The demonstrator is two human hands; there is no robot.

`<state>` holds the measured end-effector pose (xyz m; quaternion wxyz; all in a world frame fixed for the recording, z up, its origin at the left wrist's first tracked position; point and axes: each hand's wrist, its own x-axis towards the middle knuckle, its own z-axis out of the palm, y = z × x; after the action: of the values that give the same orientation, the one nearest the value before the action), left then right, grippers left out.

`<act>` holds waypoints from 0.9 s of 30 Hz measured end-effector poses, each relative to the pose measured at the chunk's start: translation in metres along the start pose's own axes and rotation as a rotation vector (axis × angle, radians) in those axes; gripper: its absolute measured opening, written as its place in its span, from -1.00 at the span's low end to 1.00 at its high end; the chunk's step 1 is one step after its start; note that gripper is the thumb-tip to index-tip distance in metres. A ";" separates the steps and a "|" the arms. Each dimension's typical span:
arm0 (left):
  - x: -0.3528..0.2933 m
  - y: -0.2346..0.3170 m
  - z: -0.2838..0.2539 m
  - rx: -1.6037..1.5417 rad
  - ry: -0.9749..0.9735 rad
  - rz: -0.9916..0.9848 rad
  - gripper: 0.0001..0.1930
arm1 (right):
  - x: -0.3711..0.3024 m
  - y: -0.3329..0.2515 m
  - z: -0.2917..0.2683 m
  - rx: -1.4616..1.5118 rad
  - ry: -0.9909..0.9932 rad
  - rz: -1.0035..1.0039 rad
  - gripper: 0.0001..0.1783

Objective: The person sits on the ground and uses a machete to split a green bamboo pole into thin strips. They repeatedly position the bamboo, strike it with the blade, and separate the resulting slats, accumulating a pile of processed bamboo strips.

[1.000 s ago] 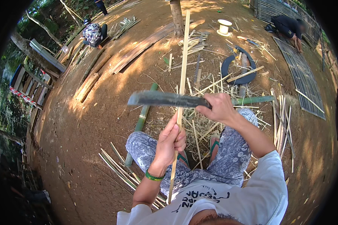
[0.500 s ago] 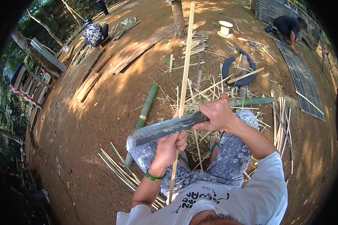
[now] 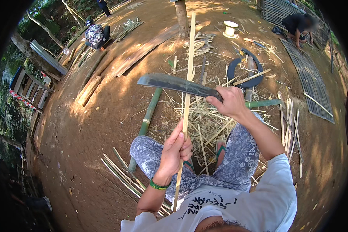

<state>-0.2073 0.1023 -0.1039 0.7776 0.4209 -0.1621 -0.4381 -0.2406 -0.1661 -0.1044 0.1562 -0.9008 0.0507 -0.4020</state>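
Observation:
My left hand (image 3: 176, 149) is closed round a long, pale bamboo strip (image 3: 187, 104), which runs from my lap out over the ground ahead. In my right hand (image 3: 230, 101) is the handle of a machete (image 3: 178, 84); the fingers hide the handle itself. Its broad dark blade points left and lies across the strip, well beyond my left hand. A thin curl of shaving shows beside the strip near the blade. Whether the edge is biting into the strip I cannot tell. Below, between my feet, is a heap of fine bamboo shavings (image 3: 205, 120).
Green bamboo poles (image 3: 147, 116) lie beside my left knee and past my right knee. Split strips (image 3: 121, 176) lie on both sides. Ahead are a black ring (image 3: 232, 71), a spool (image 3: 231, 29) and a tree trunk (image 3: 182, 19). Other people crouch at far left and far right.
The machete has moved away from my left hand, farther out along the strip, and its blade has tilted. My left hand keeps its hold on the strip.

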 end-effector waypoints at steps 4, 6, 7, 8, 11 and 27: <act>0.005 -0.007 -0.007 -0.013 0.018 0.010 -0.76 | -0.028 -0.029 -0.005 -0.032 -0.231 -0.305 -0.30; 0.003 -0.005 -0.003 0.024 0.023 0.041 -0.77 | -0.022 -0.019 -0.004 -0.052 -0.198 -0.290 -0.29; 0.003 -0.004 -0.004 0.026 0.023 0.040 -0.82 | -0.021 -0.018 -0.004 -0.059 -0.185 -0.281 -0.28; 0.004 -0.002 -0.007 0.027 0.023 0.040 -0.84 | -0.021 -0.021 -0.001 -0.067 -0.199 -0.240 -0.29; 0.001 0.000 -0.012 0.007 0.047 0.034 -0.71 | -0.016 -0.023 -0.001 -0.051 -0.156 -0.297 -0.29; 0.004 -0.011 -0.010 -0.147 0.030 -0.077 -0.54 | -0.039 -0.044 -0.012 -0.035 -0.262 -0.208 -0.33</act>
<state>-0.2049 0.1010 -0.1192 0.7914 0.3751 -0.1015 -0.4719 -0.2770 -0.1186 -0.1102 0.1035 -0.9484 -0.0565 -0.2943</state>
